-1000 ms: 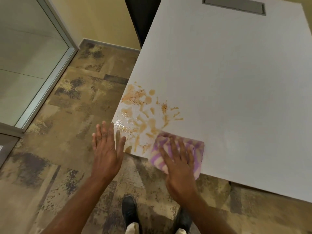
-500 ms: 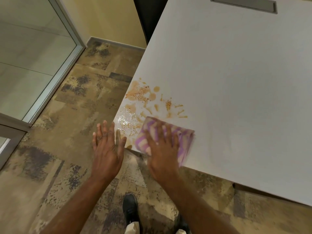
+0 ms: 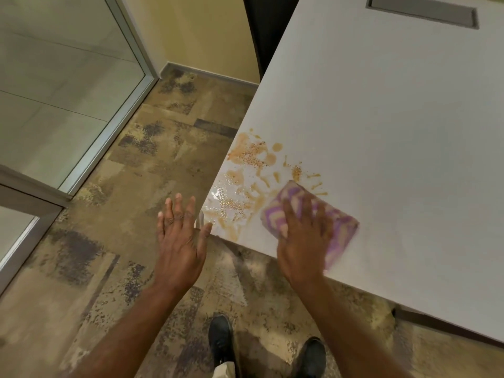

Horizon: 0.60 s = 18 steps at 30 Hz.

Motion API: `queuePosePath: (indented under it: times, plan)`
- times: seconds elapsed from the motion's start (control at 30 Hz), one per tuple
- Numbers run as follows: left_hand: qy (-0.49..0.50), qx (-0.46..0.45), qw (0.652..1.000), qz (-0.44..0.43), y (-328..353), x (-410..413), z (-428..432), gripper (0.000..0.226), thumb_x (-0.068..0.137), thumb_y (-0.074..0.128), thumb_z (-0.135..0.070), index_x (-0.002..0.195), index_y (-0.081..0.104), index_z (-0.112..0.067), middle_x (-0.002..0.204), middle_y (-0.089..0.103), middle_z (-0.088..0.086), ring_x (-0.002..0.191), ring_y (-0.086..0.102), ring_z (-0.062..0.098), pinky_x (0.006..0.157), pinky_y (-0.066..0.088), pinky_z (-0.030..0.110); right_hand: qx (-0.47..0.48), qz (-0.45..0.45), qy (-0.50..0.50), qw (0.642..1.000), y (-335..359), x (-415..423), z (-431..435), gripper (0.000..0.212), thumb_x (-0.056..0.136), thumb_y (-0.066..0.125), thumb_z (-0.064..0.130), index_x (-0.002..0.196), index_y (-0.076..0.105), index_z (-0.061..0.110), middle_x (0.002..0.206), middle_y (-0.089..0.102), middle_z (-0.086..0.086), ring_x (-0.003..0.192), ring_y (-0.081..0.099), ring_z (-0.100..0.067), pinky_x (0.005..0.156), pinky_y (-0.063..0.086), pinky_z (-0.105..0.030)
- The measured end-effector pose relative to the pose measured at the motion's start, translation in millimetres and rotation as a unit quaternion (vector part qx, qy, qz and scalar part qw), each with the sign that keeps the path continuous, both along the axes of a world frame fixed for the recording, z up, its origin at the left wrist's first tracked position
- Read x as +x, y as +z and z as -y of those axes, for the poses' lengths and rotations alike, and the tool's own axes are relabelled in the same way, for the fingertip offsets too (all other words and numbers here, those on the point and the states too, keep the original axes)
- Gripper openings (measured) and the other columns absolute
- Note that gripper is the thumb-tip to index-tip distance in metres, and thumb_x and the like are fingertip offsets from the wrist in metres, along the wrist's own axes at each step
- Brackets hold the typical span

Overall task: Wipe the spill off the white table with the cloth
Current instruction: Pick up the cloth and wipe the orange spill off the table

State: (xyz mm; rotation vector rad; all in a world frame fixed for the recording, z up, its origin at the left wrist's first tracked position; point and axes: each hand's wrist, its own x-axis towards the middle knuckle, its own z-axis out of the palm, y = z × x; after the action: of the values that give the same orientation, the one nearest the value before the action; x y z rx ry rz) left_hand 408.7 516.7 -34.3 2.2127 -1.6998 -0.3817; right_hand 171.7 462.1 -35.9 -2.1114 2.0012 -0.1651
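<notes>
We're mid-wipe, right hand (image 3: 301, 241) pressing flat-fingered on the striped cloth (image 3: 338, 227), left hand (image 3: 180, 238) spread loose, next sweeping left through the orange spill (image 3: 253, 170).

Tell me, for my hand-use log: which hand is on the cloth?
The right hand, pressed flat on the purple striped cloth; the left hand is spread beside the table.

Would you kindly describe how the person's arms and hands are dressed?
The left hand and right hand are ungloved. The left forearm and right forearm are bare to the picture's edge: no sleeves, watch or bracelet show. The right hand is slightly blurred, so small rings cannot be judged.
</notes>
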Motion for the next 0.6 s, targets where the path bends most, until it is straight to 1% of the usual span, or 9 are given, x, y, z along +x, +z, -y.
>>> queuePosePath:
  times: [0.03, 0.1, 0.17, 0.23, 0.3, 0.37, 0.43, 0.5, 0.6]
  plan:
    - [0.003, -0.004, 1.000, 0.001, -2, 2, -1, 0.071, 0.104, 0.023, -0.058, 0.165, 0.010, -0.025, 0.175, -0.004, 0.001, 0.159, -0.016, 0.013, 0.130, -0.008, 0.040, 0.000, -0.001, 0.024, 1.000, -1, 18, 5, 0.071, 0.094, 0.042, 0.028, 0.162, 0.020, 0.034, 0.171, 0.017, -0.008, 0.157, 0.011, -0.037, 0.124, 0.008, -0.062]
    - [0.012, -0.009, 1.000, 0.000, -4, 6, -3, 0.069, 0.105, 0.024, -0.056, 0.165, 0.011, -0.026, 0.175, -0.003, 0.000, 0.159, -0.016, 0.013, 0.128, -0.012, 0.034, -0.016, 0.011, 0.080, 0.997, -2, 48, 7, 0.067, 0.094, 0.035, 0.032, 0.161, 0.024, 0.031, 0.170, 0.019, -0.008, 0.156, 0.013, -0.036, 0.124, 0.009, -0.060]
    - [0.018, -0.012, 1.000, 0.000, -3, 10, -5, 0.068, 0.106, 0.026, -0.054, 0.165, 0.012, -0.025, 0.175, -0.002, 0.001, 0.160, -0.015, 0.012, 0.127, -0.015, 0.030, -0.029, 0.031, 0.143, 0.989, -4, 62, -4, 0.068, 0.094, 0.046, 0.031, 0.159, 0.029, 0.029, 0.170, 0.019, -0.008, 0.157, 0.011, -0.035, 0.125, 0.009, -0.060]
    - [0.021, -0.011, 1.000, -0.001, -2, 13, -7, 0.068, 0.106, 0.027, -0.052, 0.165, 0.013, -0.023, 0.175, -0.001, 0.002, 0.160, -0.015, 0.012, 0.128, -0.013, 0.032, -0.032, 0.045, 0.206, 0.977, -8, 57, -22, 0.074, 0.093, 0.057, 0.030, 0.160, 0.027, 0.029, 0.171, 0.015, -0.005, 0.159, 0.004, -0.031, 0.126, 0.006, -0.059]
    - [0.022, -0.007, 1.000, -0.002, 0, 16, -8, 0.068, 0.106, 0.028, -0.051, 0.165, 0.012, -0.023, 0.175, -0.002, 0.001, 0.160, -0.015, 0.013, 0.129, -0.011, 0.036, -0.032, 0.066, 0.232, 0.970, -12, 32, -35, 0.067, 0.098, 0.048, 0.033, 0.161, 0.024, 0.032, 0.172, 0.012, 0.001, 0.159, -0.002, -0.025, 0.126, 0.002, -0.058]
    - [0.026, -0.003, 1.000, -0.004, 0, 20, -10, 0.066, 0.106, 0.027, -0.049, 0.165, 0.011, -0.023, 0.174, -0.004, 0.001, 0.159, -0.016, 0.013, 0.130, -0.008, 0.040, -0.024, 0.073, 0.193, 0.978, -12, 8, -33, 0.057, 0.102, 0.032, 0.041, 0.159, 0.029, 0.035, 0.171, 0.014, 0.003, 0.159, -0.002, -0.023, 0.127, 0.000, -0.056]
    - [0.031, 0.000, 0.999, -0.007, -1, 25, -11, 0.064, 0.109, 0.029, -0.046, 0.165, 0.011, -0.022, 0.174, -0.003, 0.002, 0.160, -0.016, 0.014, 0.131, -0.005, 0.043, -0.022, 0.049, 0.118, 0.992, -10, 9, -17, 0.059, 0.098, 0.037, 0.033, 0.157, 0.035, 0.032, 0.170, 0.019, -0.001, 0.159, 0.006, -0.028, 0.126, 0.007, -0.057]
    - [0.036, 0.000, 0.999, -0.009, -3, 29, -12, 0.063, 0.109, 0.029, -0.046, 0.165, 0.012, -0.022, 0.174, -0.003, 0.002, 0.160, -0.016, 0.013, 0.130, -0.006, 0.042, -0.023, 0.027, 0.064, 0.997, -6, 38, 2, 0.065, 0.095, 0.045, 0.027, 0.158, 0.031, 0.030, 0.169, 0.023, -0.005, 0.157, 0.013, -0.035, 0.125, 0.011, -0.060]
    - [0.049, -0.010, 0.999, -0.015, -5, 36, -14, 0.066, 0.107, 0.026, -0.049, 0.165, 0.012, -0.023, 0.174, -0.002, 0.002, 0.159, -0.015, 0.012, 0.130, -0.007, 0.039, -0.035, 0.038, 0.095, 0.994, -3, 91, 22, 0.064, 0.094, 0.040, 0.031, 0.158, 0.033, 0.030, 0.166, 0.031, -0.009, 0.155, 0.020, -0.038, 0.125, 0.012, -0.060]
